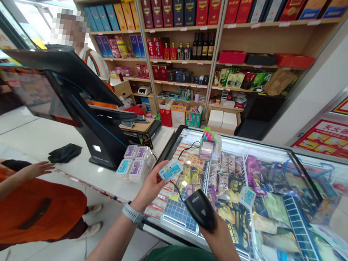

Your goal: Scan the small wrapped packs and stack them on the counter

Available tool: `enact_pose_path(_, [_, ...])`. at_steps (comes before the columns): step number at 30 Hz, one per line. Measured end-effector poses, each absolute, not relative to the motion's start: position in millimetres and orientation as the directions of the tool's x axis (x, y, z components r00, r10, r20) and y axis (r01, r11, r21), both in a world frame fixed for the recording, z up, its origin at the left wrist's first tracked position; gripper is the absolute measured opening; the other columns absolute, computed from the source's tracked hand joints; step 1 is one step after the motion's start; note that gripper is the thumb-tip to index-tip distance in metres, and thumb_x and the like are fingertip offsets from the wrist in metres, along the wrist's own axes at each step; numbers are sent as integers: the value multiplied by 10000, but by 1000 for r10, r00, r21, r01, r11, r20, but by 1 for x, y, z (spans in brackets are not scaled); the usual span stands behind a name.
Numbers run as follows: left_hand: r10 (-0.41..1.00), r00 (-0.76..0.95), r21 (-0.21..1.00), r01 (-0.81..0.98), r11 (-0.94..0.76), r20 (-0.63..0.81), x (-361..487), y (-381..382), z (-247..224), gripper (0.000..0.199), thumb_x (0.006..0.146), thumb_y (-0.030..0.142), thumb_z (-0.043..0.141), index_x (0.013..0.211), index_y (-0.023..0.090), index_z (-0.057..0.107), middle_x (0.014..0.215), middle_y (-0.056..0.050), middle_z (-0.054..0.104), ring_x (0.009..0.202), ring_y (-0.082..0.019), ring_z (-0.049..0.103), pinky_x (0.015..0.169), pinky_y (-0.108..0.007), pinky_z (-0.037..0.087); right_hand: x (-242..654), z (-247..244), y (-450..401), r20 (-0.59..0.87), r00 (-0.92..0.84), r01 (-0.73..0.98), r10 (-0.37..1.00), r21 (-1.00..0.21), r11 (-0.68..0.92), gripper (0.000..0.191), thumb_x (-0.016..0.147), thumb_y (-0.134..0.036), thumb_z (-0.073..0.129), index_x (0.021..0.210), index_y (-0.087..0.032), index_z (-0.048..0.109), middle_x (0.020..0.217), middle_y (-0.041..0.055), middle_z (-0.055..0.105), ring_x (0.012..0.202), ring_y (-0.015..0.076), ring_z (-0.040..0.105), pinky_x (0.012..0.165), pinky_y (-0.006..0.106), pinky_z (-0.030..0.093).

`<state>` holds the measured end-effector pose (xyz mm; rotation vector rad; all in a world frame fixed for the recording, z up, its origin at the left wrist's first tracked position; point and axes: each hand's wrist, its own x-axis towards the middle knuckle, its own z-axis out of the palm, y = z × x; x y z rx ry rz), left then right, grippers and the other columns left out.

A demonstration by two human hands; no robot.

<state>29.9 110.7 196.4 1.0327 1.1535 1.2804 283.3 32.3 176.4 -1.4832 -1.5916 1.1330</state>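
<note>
My left hand (154, 182) is closed on a small flat plastic box with a blue-and-white label (171, 170), label side up, above the freezer's glass lid. In my right hand (215, 230) is a black handheld barcode scanner (201, 209), its head angled toward the box. The scanner's black cable runs behind the box. On the white counter, left of my left hand, stands a stack of similar boxes (136, 163) with purple and blue labels. Another blue-labelled box (247, 197) lies on the glass, to the right of the scanner.
The glass-topped freezer (290, 153) holds bagged foods and wire baskets. A black checkout terminal (95, 136) and a black cloth or bag (65, 153) sit on the counter (44, 134). A person in orange (33, 210) stands at left; another is behind the terminal. Stocked shelves line the back.
</note>
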Motion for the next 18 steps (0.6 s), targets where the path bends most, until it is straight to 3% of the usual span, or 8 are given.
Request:
enact_pose_path(11, [987,-81,956,-270,110,-137,36,111,203,692,618,30,726,1265,216,567,1252,-89,612,1176,-237,559,1010,-346,443,283,180,30,-87,-131,392,988,-920,-29,415,661,-179,554,1061,-182,664,907,33,735,832,233,674,737,296,507])
enact_pose_path(18, [1000,17,1000,15,-24,24,30,119,182,715,721,181,707,1381,224,435,1322,-98,563,1147,-250,582,1043,-444,422,283,173,32,-92,-151,408,984,-913,-23,409,655,-171,549,1051,-168,651,947,48,733,888,246,673,769,317,508])
